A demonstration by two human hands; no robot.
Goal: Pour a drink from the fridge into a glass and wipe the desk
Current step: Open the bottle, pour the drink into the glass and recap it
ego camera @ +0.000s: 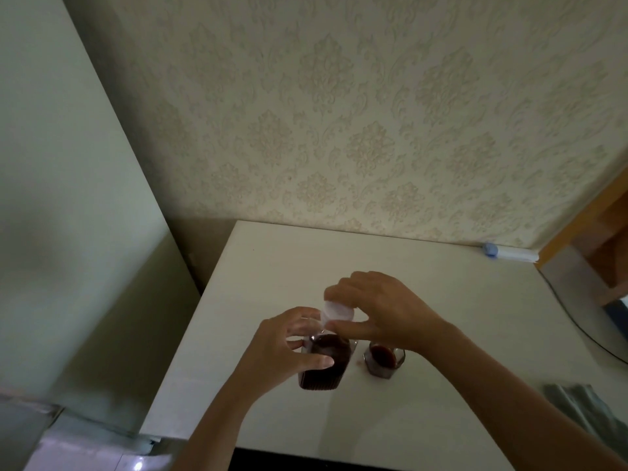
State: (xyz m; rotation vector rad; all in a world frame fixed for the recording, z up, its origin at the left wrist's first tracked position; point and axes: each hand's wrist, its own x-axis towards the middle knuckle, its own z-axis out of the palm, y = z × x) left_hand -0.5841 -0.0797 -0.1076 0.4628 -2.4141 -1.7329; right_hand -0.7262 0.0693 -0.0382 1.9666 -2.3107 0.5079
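Note:
A clear bottle (326, 368) of dark red drink stands upright on the white desk (424, 294). My left hand (282, 348) is wrapped around the bottle's upper body. My right hand (377, 307) pinches the white cap (338, 312) on the bottle's neck from above. Just right of the bottle stands a small faceted glass (384, 362) holding dark red drink, partly hidden under my right wrist. A small reddish spot (357, 362) shows on the desk between bottle and glass.
The pale fridge (68, 232) rises at the left, close to the desk's left edge. A white and blue object (506, 253) lies at the back right against the patterned wall. A wooden shelf (598, 239) stands at the right. Grey cloth (584, 413) lies at the desk's right edge.

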